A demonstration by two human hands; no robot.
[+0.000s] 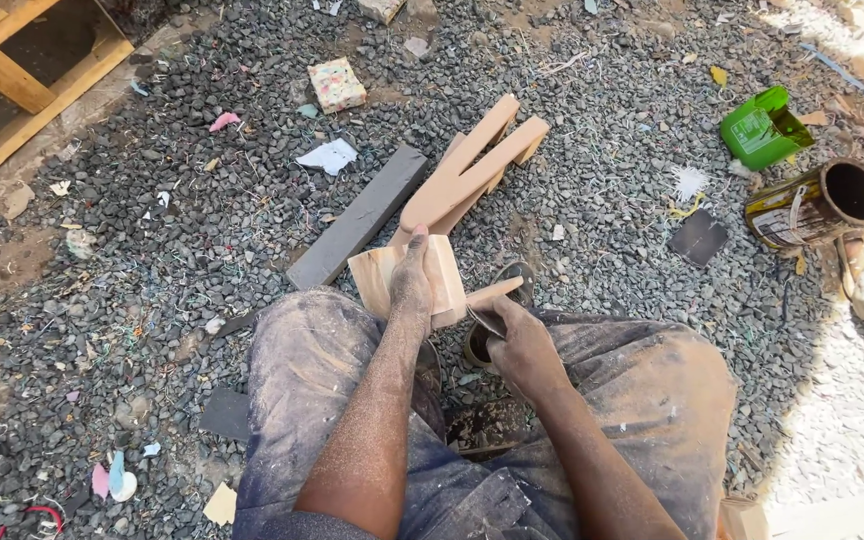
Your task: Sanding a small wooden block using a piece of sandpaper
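We look down on a gravel yard strewn with scraps, our dusty trousers filling the near edge. Our left hand [414, 272] lies flat over a pale wood block [407, 280] propped at our knee, fingers closed over its top and pressing it down. Our right hand [520, 345] sits just right of the block, curled shut around a small tool whose blade [482, 322] shows only as a thin curved sliver; what kind of tool we cannot tell. A short wooden stub [492, 292] juts from the block's right side toward that hand, so the work lies just left of the right hand, touching or nearly so. Beyond the block, long shaped wooden pieces [472, 165] run away up and right, with a grey bar [359, 217] beside them on the same slant. Well apart, near the right edge, a tin can [817, 205] lies on its side, mouth dark, contents unseen, and a green container [762, 127] lies tipped beside it
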